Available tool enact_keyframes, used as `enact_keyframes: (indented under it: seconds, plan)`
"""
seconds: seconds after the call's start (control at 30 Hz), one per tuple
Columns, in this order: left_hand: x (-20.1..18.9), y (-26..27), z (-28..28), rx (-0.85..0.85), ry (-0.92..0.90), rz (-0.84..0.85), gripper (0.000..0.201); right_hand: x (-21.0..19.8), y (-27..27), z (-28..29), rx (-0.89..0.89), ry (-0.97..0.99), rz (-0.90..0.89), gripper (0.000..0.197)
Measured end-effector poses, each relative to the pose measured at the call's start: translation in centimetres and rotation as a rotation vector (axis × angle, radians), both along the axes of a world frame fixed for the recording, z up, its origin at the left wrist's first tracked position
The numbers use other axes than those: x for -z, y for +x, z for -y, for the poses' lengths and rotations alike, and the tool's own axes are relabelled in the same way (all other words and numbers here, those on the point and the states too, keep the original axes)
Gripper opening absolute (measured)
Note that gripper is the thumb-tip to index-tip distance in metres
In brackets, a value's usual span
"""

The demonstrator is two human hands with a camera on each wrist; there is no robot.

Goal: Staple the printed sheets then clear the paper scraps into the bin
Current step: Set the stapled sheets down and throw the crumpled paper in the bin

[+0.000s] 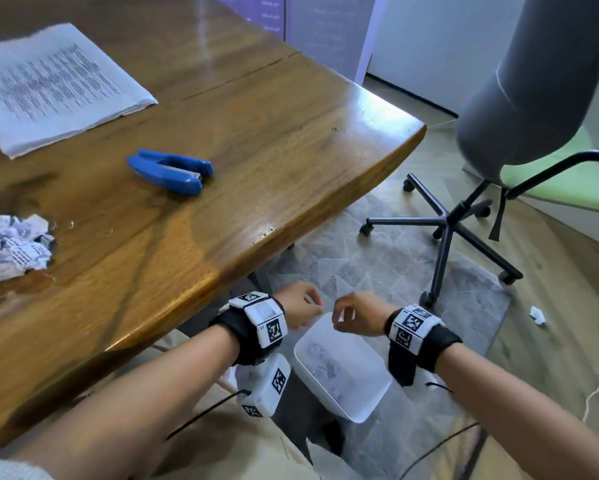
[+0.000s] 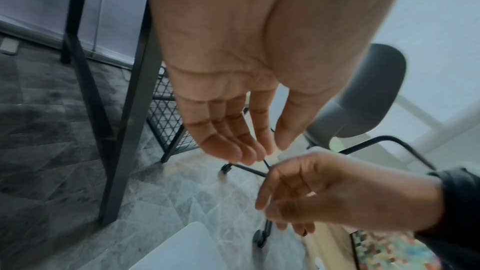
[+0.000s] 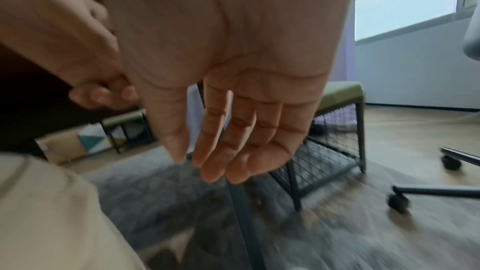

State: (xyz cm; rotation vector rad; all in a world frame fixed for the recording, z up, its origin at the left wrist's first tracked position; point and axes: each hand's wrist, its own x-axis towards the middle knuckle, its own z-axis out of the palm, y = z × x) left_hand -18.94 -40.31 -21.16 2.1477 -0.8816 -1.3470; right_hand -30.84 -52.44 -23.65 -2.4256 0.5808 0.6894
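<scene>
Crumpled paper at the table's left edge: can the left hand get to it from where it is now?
Probably yes. The left hand hangs empty, fingers loosely extended, over the white bin beside the table. Nothing lies on the tabletop between it and the crumpled paper; it must lift above the table edge first.

Glossy wooden table (image 1: 291, 140); crumpled paper scraps (image 1: 10, 247).

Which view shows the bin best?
Head view: the white bin shows whole from above, on the floor below both hands, with scraps inside. Left wrist view catches only one pale corner at the bottom edge. In the right wrist view I cannot make it out.
</scene>
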Motion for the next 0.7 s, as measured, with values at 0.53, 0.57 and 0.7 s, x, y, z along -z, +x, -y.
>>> enact_keyframes:
  seconds: [0.53,0.57,0.7]
  plan:
    - [-18.8,8.5,-18.5,-0.111,-0.250,0.308,0.017,-22.0,13.9,-7.7,-0.496,-0.153,0.337,0.018]
    - [-19.1,9.7,-20.3,-0.150,-0.230,0.403,0.015,-21.7,15.3,-8.7,-0.526,-0.167,0.340,0.020]
    - [-19.8,13.6,-27.7,-0.325,0.067,0.810,0.028,-20.1,20.7,-13.6,-0.629,-0.255,0.341,0.055]
